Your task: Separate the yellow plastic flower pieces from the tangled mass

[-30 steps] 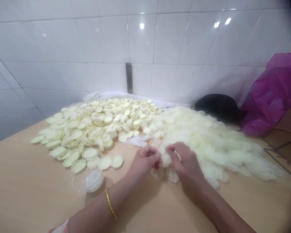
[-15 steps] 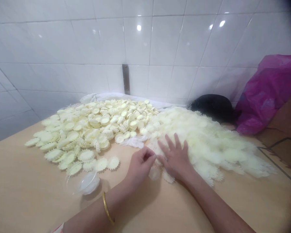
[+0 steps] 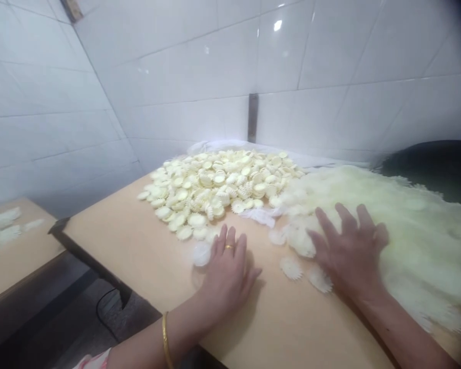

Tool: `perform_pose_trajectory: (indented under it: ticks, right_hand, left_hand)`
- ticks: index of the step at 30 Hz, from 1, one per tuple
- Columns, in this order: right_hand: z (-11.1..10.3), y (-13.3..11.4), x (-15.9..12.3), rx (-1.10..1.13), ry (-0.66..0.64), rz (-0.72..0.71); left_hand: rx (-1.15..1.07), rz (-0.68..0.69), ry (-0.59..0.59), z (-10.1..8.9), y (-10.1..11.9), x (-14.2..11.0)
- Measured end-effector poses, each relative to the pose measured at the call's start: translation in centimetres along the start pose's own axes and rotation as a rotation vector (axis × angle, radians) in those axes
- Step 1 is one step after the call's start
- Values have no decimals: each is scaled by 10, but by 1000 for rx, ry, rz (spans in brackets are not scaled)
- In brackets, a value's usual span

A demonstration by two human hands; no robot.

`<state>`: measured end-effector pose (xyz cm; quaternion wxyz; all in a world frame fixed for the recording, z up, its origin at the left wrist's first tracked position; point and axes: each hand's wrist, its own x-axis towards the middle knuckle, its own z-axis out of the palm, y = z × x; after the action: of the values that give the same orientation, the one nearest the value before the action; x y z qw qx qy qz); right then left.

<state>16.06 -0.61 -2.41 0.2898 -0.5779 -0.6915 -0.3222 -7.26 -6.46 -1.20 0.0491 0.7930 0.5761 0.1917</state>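
Note:
My left hand is open, palm down over the table, its fingers reaching beside a round white bundle that looks like wound thread. My right hand is spread open at the near left side of a heap of sheer, pale, zigzag-edged discs; whether it presses on them I cannot tell. Loose sheer discs lie on the wood between my hands. Farther back, a pile of thicker cream discs with pleated rims covers the table. Nothing shows in either hand.
A crumpled white cloth or plastic sheet sticks out between the piles. Behind the heap on the right is a black object. A second table with pale pieces stands at the left, past a gap. A tiled wall rises behind.
My left hand has left its pinch and moved left, opening by the white bundle. My right hand, pinching at first, spread open and stays on the sheer discs. The view has swung left.

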Motion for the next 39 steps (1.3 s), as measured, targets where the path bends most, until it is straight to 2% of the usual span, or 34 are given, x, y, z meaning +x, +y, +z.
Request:
perform_pose_trajectory:
  ticks: [3, 8, 10, 13, 16, 18, 20, 24, 27, 32, 34, 39]
  right_hand:
    - [-5, 1, -1, 29, 39, -10]
    - [-8, 3, -4, 93, 98, 10]
    - [-8, 3, -4, 102, 102, 19]
    - [-10, 3, -3, 97, 113, 18]
    - [-12, 3, -1, 103, 160, -1]
    - [-16, 0, 0, 121, 192, -26]
    - [-21, -7, 1, 162, 198, -75]
    - [-38, -33, -1, 343, 61, -247]
    - [-48, -52, -6, 486, -86, -363]
    - [-39, -65, -4, 564, -203, -454]
    - [-31, -77, 4, 554, -247, -499]
    - [-20, -126, 27, 513, -418, -564]
  left_hand:
    - [-68, -19, -58, 5, -1, -2]
    - [-168, 250, -73, 3, 22, -4]
    - [-157, 309, -45, 0, 25, -3]
    - [-19, 255, 33, -1, 15, 1]
    - [108, 161, 11, 2, 0, 4]
    - [129, 166, -19, 3, -5, 0]
    - [100, 228, -15, 1, -4, -8]
    - [-52, 407, 25, -12, 4, -27]
    - [-135, 470, 118, -30, 10, -36]
    - [-229, 544, 226, -57, 13, -47]
    - [-266, 538, 255, -56, 12, -51]
    - [-380, 570, 360, -33, 9, -54]
